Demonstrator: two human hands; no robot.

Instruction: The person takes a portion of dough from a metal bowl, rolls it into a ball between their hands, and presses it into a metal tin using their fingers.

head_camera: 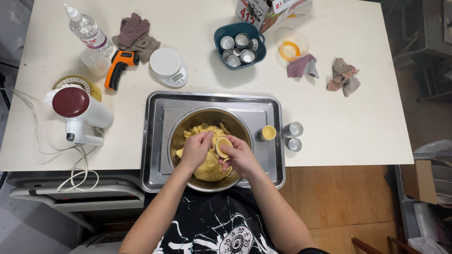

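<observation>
Both my hands work over a steel mixing bowl [181, 134] that holds a lump of yellow dough [209, 169]. My right hand [241, 156] holds a small fluted tart mould [223, 146] lined with dough. My left hand [195, 149] presses its fingers against the dough in that mould. The bowl stands in a steel tray [157, 141]. A filled tart mould [268, 132] sits on the tray to the right of the bowl.
Two empty moulds [293, 135] lie at the tray's right edge. A teal dish of several moulds [240, 46], a kitchen scale [168, 67], an infrared thermometer [117, 68], a hand mixer [80, 113], a bottle [88, 30] and cloths [343, 75] sit on the white table.
</observation>
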